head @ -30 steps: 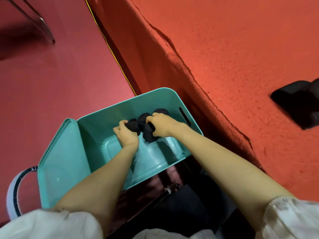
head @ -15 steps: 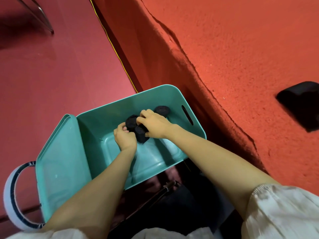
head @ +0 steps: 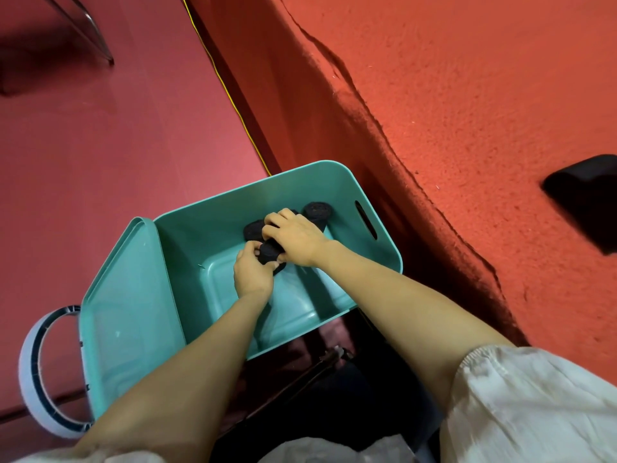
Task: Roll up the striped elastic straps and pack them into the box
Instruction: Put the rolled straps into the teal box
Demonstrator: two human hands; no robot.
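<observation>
Packing nearly done, it seems. Left hand (head: 252,274) pinches a rolled strap (head: 268,253) in the box (head: 200,235), and right hand (head: 295,240) curls over it. Two other rolls (head: 318,212) sit at the far wall. Dark heap (head: 584,195) far right: unclear, maybe more.

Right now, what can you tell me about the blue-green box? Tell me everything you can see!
The box is teal, looks like smooth plastic, and has rounded corners and a slot handle in its right end wall. It sits open on the red floor, with its lid tilted against its left side. Dark rolled straps lie near its far wall, where the left hand and right hand grip some.
</observation>
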